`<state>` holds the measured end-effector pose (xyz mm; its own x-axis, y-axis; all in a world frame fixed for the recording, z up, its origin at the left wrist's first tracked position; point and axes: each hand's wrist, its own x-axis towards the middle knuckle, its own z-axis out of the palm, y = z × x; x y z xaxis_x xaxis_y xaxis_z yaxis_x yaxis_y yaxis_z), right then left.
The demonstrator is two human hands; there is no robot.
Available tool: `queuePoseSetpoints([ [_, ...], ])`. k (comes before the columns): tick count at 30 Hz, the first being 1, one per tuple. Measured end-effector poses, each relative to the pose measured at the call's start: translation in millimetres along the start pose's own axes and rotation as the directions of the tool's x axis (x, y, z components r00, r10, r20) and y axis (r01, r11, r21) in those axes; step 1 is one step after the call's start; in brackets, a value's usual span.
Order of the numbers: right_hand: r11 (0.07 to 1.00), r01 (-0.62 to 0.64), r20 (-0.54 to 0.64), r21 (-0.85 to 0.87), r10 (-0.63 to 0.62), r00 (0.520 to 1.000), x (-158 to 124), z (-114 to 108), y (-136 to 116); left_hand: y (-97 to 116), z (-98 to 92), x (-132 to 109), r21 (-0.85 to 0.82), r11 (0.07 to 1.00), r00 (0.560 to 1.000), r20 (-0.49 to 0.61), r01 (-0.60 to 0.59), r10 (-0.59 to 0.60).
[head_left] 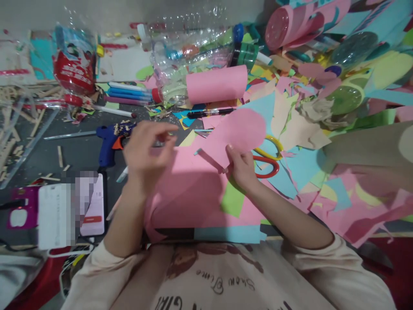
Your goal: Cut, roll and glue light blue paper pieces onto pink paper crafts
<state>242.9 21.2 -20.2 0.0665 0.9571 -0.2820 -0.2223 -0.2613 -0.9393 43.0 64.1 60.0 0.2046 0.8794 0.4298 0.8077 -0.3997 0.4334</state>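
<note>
My right hand (242, 168) pinches a pink paper cutout (248, 129) with a rounded end, thumb on top, holding it up over the table. My left hand (145, 150) hovers at the left, slightly blurred, its fingers curved and apart from the thumb with nothing seen between them. Below both hands lies a large pink paper sheet (190, 193), with a green paper piece (233, 198) on it near my right wrist. Scissors with a red handle (268, 167) and a yellow handle lie behind my right hand, partly hidden by the cutout.
A blue glue gun (108, 142) lies left of my left hand, near a phone (94, 211). Behind are markers (129, 92), a plastic bottle with a red label (73, 69) and a pink paper tube (217, 85). Paper scraps (297, 168) cover the right side; wooden sticks (11, 129) lie far left.
</note>
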Motion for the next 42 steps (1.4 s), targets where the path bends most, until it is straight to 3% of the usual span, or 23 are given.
queuePoseSetpoints([
  [1, 0.998, -0.016, -0.061, 0.053, 0.019, 0.998, 0, 1, 0, -10, -5.8, -2, -0.020, 0.997, 0.996, -0.054, 0.073, -0.074],
  [3, 0.993, 0.015, -0.140, 0.119, 0.002, 0.990, 1, 3, -1, -29, -15.8, -7, -0.025, 0.986, 0.985, -0.050, 0.166, -0.167],
  [8, 0.985, 0.030, -0.077, 0.168, -0.017, 0.997, 2, 5, -7, -58, -33.3, -16, 0.091, 0.889, 0.886, -0.181, 0.448, -0.428],
  [11, 0.978, 0.023, -0.128, 0.207, 0.004, 0.992, 2, 6, -9, -60, -38.9, -14, 0.361, 0.755, 0.819, -0.049, 0.548, -0.571],
  [14, 0.978, 0.038, -0.193, 0.205, 0.002, 0.981, 2, 7, -9, -59, -38.4, -7, 0.559, 0.623, 0.709, 0.088, 0.546, -0.700],
  [17, 0.987, 0.026, -0.177, 0.157, 0.003, 0.984, 2, 7, -7, -61, -33.3, 1, 0.593, 0.580, 0.639, 0.139, 0.558, -0.757],
  [21, 0.989, -0.049, -0.128, 0.137, 0.067, 0.990, 1, 6, -5, -67, -29.6, 3, 0.584, 0.548, 0.606, 0.117, 0.598, -0.787],
  [24, 0.989, -0.062, -0.145, 0.134, 0.082, 0.986, 0, 5, -6, -69, -32.8, 2, 0.505, 0.558, 0.611, 0.074, 0.658, -0.788],
  [26, 0.988, -0.062, -0.142, 0.140, 0.082, 0.986, -1, 5, -8, -68, -35.0, 2, 0.443, 0.578, 0.639, 0.015, 0.685, -0.769],
  [30, 0.984, -0.068, -0.089, 0.163, 0.083, 0.993, -2, 6, -11, -55, -28.6, 2, 0.207, 0.768, 0.790, -0.048, 0.606, -0.611],
  [34, 0.978, 0.009, -0.102, 0.210, 0.013, 0.995, 1, 7, -13, -30, -4.2, -4, -0.037, 0.866, 0.866, 0.025, 0.499, -0.499],
  [35, 0.975, 0.028, -0.105, 0.220, -0.004, 0.995, 2, 7, -13, -24, 3.1, -7, -0.069, 0.872, 0.874, 0.029, 0.485, -0.485],
  [37, 0.972, 0.050, -0.102, 0.230, -0.027, 0.994, 3, 7, -13, -15, 16.3, -14, -0.065, 0.869, 0.867, 0.137, 0.490, -0.479],
  [42, 0.987, 0.026, -0.077, 0.160, -0.014, 0.997, 2, 5, -10, -21, 34.9, -27, -0.060, 0.859, 0.860, 0.091, 0.509, -0.503],
])
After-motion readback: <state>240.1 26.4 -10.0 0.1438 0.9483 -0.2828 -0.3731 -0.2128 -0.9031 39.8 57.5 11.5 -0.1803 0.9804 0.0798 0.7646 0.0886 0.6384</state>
